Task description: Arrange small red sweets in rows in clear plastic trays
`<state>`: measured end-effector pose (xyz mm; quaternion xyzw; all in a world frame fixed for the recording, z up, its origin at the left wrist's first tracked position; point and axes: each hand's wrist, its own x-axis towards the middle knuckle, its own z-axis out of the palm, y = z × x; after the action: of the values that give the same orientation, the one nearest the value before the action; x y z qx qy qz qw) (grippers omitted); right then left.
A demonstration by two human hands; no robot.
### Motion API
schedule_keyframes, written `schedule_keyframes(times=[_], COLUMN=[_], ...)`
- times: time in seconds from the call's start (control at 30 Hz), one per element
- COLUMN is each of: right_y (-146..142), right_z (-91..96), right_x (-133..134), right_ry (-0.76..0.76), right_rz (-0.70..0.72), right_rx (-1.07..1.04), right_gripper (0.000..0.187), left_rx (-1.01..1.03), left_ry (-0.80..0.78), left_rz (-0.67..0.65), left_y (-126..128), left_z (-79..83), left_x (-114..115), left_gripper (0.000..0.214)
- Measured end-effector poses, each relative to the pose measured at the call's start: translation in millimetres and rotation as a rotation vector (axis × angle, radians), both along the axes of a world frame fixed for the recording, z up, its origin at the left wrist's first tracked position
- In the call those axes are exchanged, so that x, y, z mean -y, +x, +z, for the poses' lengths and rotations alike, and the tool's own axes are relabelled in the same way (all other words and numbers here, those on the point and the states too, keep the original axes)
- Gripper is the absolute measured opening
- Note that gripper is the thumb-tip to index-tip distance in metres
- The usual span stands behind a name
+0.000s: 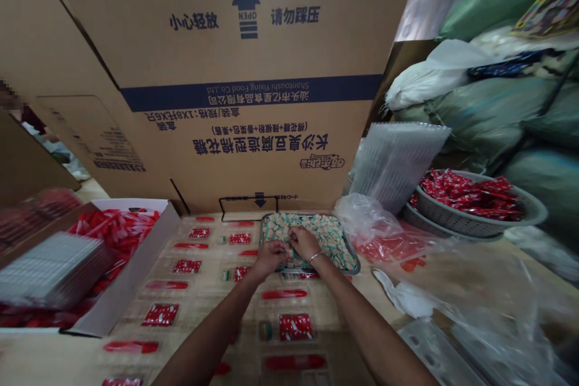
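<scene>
Head view, centre of the frame. The left hand [270, 256] and the right hand [304, 243] meet over the near left part of a shallow metal tray [356, 266], which is heaped with small wrapped sweets [332, 235] in white, green and orange wrappers. Both hands are palm down with the fingers curled and the tips buried among the sweets; whether any piece is actually pinched cannot be told. The right wrist carries a thin bangle. The metal tray rests on a spread of clear blister sheets [199, 265] whose pockets hold red packets and red sticks, filling the lower centre. Behind stands a large cardboard carton [253, 72] with its print upside down. At lower left, a white box [131, 280] holds red sticks and a stack of clear sheets; at right, a perforated basket [479, 224] holds red packets. Judged by appearance, each sweet is light, firm and slick in its film wrapper, so the heap probably shifts under the fingers; single pieces are best taken across the short sides between thumb and fingertip.
</scene>
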<state>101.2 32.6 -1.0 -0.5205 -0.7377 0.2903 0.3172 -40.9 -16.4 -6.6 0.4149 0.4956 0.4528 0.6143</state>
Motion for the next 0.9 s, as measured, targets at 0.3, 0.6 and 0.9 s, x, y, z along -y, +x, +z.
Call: schedule_keyframes(times=[0.3,0.6,0.9], right_y=[10,13,1], right_z=[6.4,3.7,-18.2], right_x=[14,43,39], right_ry=[0.026,-0.116,-0.245], right_rz=[0.065,0.194,0.048], right_rx=[-0.101,-0.307,-0.471], right_gripper=[0.01,0.011,0.023], left_rx=[-0.009,0.011,0.029], left_ry=[0.023,0.069,0.066], left_rz=[0.013,-0.024,-0.08], left_y=[0,0,-2], left_z=[0.4,6.0,18.3], left_x=[1,1,6], left_gripper=[0.028,0.024,0.028])
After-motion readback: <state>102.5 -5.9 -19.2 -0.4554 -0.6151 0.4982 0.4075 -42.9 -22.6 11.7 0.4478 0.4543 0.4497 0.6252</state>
